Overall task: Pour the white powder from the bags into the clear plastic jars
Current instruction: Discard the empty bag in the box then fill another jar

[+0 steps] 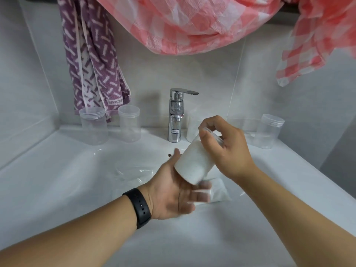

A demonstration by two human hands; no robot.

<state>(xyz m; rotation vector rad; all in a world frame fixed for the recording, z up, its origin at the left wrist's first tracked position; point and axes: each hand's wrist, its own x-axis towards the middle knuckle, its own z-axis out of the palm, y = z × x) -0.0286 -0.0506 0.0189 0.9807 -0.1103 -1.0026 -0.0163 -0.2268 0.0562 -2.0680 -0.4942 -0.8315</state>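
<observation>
A clear jar [194, 162] packed nearly full of white powder tilts above the sink [77, 180], its lidded top gripped by the right hand [227, 149]. The left hand [173, 191] lies flat and open under its base, fingers blurred, half hiding a powder bag [219, 193] beneath.

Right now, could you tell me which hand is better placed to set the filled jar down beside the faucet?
The right hand: it grips the tilted powder-filled jar by its rim, close to the faucet. The left hand lies open under the jar's base, merely supporting it.
</observation>
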